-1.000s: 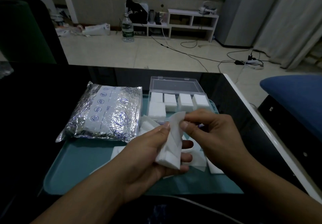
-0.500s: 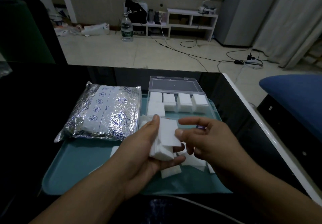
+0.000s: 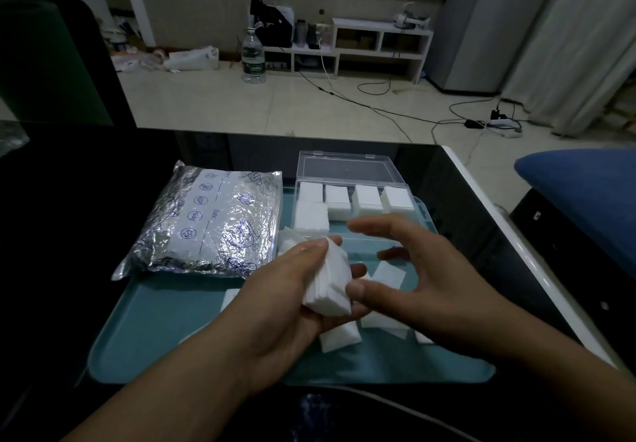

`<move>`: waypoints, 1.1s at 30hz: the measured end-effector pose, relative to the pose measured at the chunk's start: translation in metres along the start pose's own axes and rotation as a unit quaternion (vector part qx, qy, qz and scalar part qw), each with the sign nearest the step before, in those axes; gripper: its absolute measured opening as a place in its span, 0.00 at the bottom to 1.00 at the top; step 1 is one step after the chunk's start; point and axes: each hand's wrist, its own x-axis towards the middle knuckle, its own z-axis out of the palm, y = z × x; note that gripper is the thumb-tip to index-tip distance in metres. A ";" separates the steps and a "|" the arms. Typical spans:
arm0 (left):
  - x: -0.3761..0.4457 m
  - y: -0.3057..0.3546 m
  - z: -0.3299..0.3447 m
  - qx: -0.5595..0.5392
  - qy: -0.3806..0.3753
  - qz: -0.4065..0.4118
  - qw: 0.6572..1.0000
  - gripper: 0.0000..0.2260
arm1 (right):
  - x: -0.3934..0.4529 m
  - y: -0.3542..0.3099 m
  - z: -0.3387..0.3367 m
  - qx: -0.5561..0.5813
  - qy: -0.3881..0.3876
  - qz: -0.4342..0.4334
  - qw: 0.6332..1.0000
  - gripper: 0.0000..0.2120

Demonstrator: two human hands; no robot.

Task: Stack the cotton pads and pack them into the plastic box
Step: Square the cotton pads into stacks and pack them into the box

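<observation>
Gripping a stack of cotton pads [image 3: 328, 283] in my left hand [image 3: 292, 300], thumb pressing on top, fingers curling underneath.

My right hand [image 3: 423, 286] is hovering open just beside it, holding nothing; I am judging it best to square the edges before adding more. Loose pads [image 3: 389, 274] are lying on the teal tray [image 3: 155, 321] below, and the plastic box [image 3: 351, 200] beyond is already holding white, soft-looking stacks.
</observation>
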 end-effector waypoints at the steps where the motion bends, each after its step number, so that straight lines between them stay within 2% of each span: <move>1: 0.000 -0.001 0.000 -0.002 0.000 0.001 1.000 0.13 | 0.000 -0.001 0.000 -0.004 -0.020 -0.002 1.000 0.29; 7: -0.001 -0.003 0.000 0.007 -0.032 -0.009 0.999 0.14 | -0.003 -0.002 0.009 0.001 -0.047 -0.037 0.998 0.42; 17: -0.001 -0.004 0.001 0.006 -0.025 -0.002 1.000 0.14 | -0.004 -0.003 0.012 -0.003 -0.027 -0.061 0.998 0.48; 25: 0.004 -0.007 0.000 0.030 -0.007 0.022 0.999 0.17 | -0.001 0.001 0.014 -0.021 0.001 -0.079 0.997 0.43; 28: 0.001 -0.004 0.001 0.034 -0.001 0.020 0.999 0.14 | 0.001 0.000 0.006 -0.010 -0.001 -0.056 0.998 0.41; 31: -0.001 0.001 -0.001 0.059 0.022 0.021 0.998 0.13 | 0.010 0.015 -0.009 0.000 0.052 -0.028 0.998 0.23; 33: 0.000 0.004 -0.003 0.059 0.048 0.024 0.997 0.14 | 0.013 0.031 -0.013 -0.099 0.071 0.003 0.993 0.14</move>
